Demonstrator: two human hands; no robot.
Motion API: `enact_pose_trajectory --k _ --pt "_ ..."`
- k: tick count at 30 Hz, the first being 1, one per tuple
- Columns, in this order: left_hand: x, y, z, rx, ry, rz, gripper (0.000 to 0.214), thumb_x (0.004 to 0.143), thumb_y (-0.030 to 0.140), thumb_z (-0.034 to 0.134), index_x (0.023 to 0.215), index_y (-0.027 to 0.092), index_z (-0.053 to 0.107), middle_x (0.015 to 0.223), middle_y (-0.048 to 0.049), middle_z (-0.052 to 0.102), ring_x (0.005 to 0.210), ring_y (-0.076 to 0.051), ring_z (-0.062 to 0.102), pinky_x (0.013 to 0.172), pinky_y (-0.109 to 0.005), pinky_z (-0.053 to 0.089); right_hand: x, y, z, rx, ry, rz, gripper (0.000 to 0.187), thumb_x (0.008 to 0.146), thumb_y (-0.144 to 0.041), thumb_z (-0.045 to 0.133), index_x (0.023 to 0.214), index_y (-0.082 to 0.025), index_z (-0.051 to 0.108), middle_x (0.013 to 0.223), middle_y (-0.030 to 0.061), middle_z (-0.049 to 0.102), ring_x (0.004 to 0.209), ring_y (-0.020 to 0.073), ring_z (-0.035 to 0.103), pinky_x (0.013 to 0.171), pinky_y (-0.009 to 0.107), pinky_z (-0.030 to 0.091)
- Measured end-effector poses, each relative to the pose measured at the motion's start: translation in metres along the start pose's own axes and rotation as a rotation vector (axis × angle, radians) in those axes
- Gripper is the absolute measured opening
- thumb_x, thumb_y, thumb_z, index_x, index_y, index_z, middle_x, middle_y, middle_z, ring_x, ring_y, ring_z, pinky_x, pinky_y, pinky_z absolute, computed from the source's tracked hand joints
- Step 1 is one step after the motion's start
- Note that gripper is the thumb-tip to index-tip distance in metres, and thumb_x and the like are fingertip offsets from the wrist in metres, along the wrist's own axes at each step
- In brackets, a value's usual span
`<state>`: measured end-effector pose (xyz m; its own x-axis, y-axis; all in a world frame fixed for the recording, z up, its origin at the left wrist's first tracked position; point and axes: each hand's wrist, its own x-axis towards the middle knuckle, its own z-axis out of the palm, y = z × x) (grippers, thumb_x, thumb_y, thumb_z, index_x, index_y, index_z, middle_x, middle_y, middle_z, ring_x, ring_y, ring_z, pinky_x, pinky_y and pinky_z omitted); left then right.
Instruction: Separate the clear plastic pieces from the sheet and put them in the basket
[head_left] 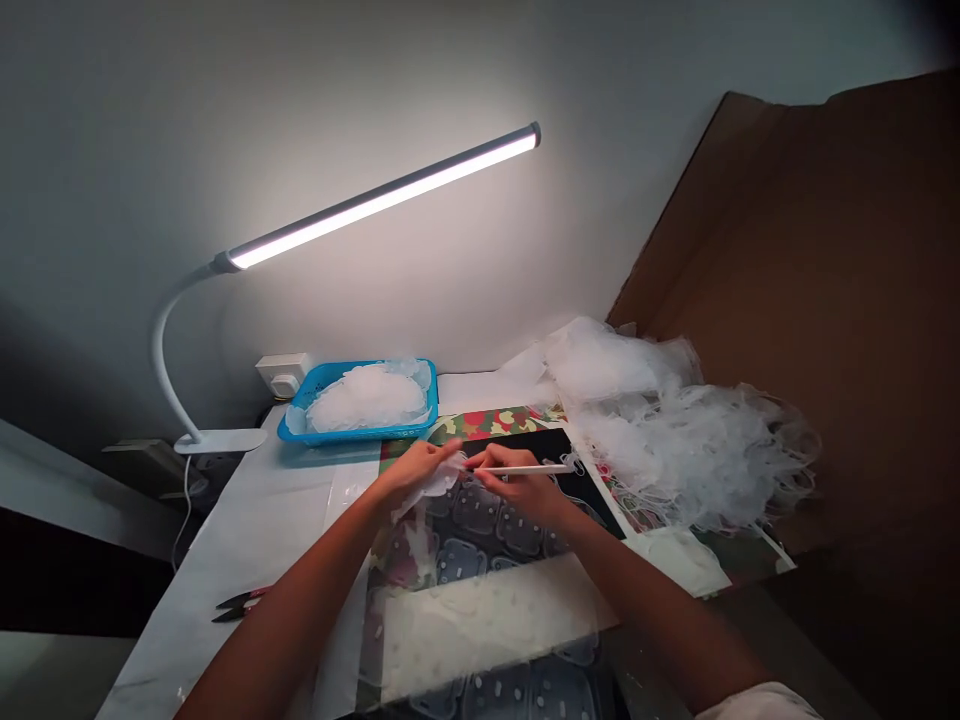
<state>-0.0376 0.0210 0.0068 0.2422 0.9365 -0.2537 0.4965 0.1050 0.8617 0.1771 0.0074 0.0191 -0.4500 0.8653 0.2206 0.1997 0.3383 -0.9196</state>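
My left hand (pixel 415 475) pinches a thin piece of translucent white film (pixel 431 490) above a black patterned sheet (pixel 577 470). My right hand (pixel 517 490) grips a slim white stick (pixel 529 469), whose tip points left toward the film. The two hands are close together, and the fingers hide part of the film. Under both forearms lies a clear plastic sheet (pixel 480 620) over rows of rounded, grey-blue printed shapes.
A blue plastic tray (pixel 352 435) heaped with translucent pieces stands beyond my hands. A large tangle of white film (pixel 682 440) fills the right side against brown cardboard (pixel 787 250). Dark-handled snips (pixel 240 605) lie at lower left. A white clamp-on LED lamp (pixel 382 197) arches overhead.
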Motion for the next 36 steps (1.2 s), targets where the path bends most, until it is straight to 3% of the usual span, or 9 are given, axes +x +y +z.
enact_pose_trajectory --k 4,10,17,21,25,28,31,34,36 --pt "-0.006 -0.006 0.008 0.026 0.039 0.055 0.035 0.072 0.046 0.066 0.081 0.012 0.072 0.076 -0.0057 0.069 0.068 -0.018 0.060 0.061 -0.025 0.040 0.016 0.012 -0.002 0.198 0.079 0.163 0.022 0.077 -0.036 0.064 0.065 -0.020 0.054 0.101 0.0048 0.072 0.096 0.0212 0.063 0.083 0.032 0.045" --pt "-0.020 -0.005 0.015 0.278 0.207 0.137 0.026 0.081 0.039 0.058 0.088 0.020 0.074 0.084 -0.0057 0.072 0.079 -0.021 0.062 0.066 -0.028 0.039 0.036 0.034 0.006 0.329 -0.045 0.323 0.027 0.067 -0.039 0.069 0.060 -0.020 0.051 0.067 -0.0013 0.063 0.072 0.0160 0.057 0.072 0.028 0.041" --pt "-0.035 -0.007 0.010 0.298 0.262 0.201 0.032 0.085 0.045 0.054 0.076 0.019 0.071 0.079 -0.0028 0.072 0.073 -0.018 0.062 0.063 -0.025 0.039 0.049 0.056 0.004 0.135 0.187 0.326 0.028 0.069 -0.040 0.063 0.063 -0.021 0.043 0.062 -0.0025 0.056 0.067 0.0162 0.056 0.063 0.026 0.037" --pt "-0.037 -0.001 -0.021 0.254 0.311 0.270 0.042 0.088 0.051 0.049 0.079 0.017 0.072 0.079 -0.0030 0.074 0.074 -0.018 0.064 0.068 -0.024 0.044 0.051 0.069 -0.013 0.054 0.242 0.316 0.027 0.068 -0.039 0.062 0.061 -0.022 0.043 0.061 -0.0034 0.052 0.065 0.0157 0.051 0.062 0.026 0.035" --pt "-0.012 0.022 -0.075 0.556 0.444 0.295 0.051 0.094 0.052 0.037 0.092 0.017 0.074 0.090 -0.0038 0.076 0.083 -0.018 0.067 0.076 -0.024 0.047 0.044 0.068 -0.023 -0.005 0.210 0.275 0.027 0.069 -0.040 0.063 0.061 -0.021 0.046 0.070 -0.0011 0.059 0.071 0.0175 0.054 0.069 0.029 0.038" --pt "0.019 0.041 -0.119 0.696 0.501 0.258 0.048 0.092 0.051 0.044 0.091 0.014 0.074 0.080 -0.0063 0.073 0.084 -0.022 0.065 0.078 -0.029 0.045 0.034 0.059 -0.026 -0.020 0.215 0.186 0.025 0.074 -0.040 0.059 0.063 -0.021 0.049 0.093 0.0040 0.068 0.088 0.0211 0.060 0.080 0.032 0.041" --pt "0.042 0.053 -0.149 0.807 0.575 0.270 0.040 0.087 0.046 0.058 0.088 0.008 0.071 0.082 -0.0103 0.070 0.097 -0.029 0.060 0.087 -0.039 0.041 0.020 0.051 -0.034 -0.068 0.288 0.142 0.025 0.077 -0.041 0.057 0.064 -0.021 0.049 0.092 0.0045 0.067 0.087 0.0206 0.060 0.079 0.032 0.043" --pt "0.047 0.057 -0.153 0.873 0.658 0.321 0.030 0.086 0.038 0.062 0.090 0.009 0.068 0.092 -0.0132 0.068 0.109 -0.032 0.054 0.093 -0.045 0.038 -0.002 0.050 -0.052 -0.127 0.330 0.156 0.021 0.078 -0.040 0.058 0.070 -0.021 0.054 0.079 0.0018 0.063 0.073 0.0171 0.057 0.068 0.030 0.044" --pt "0.040 0.053 -0.132 0.889 0.665 0.382 0.025 0.092 0.034 0.053 0.095 0.014 0.067 0.098 -0.0125 0.067 0.108 -0.029 0.055 0.094 -0.042 0.040 -0.019 0.051 -0.066 -0.079 0.272 0.258 0.019 0.078 -0.039 0.059 0.077 -0.021 0.058 0.072 0.0004 0.061 0.062 0.0145 0.055 0.055 0.026 0.042"
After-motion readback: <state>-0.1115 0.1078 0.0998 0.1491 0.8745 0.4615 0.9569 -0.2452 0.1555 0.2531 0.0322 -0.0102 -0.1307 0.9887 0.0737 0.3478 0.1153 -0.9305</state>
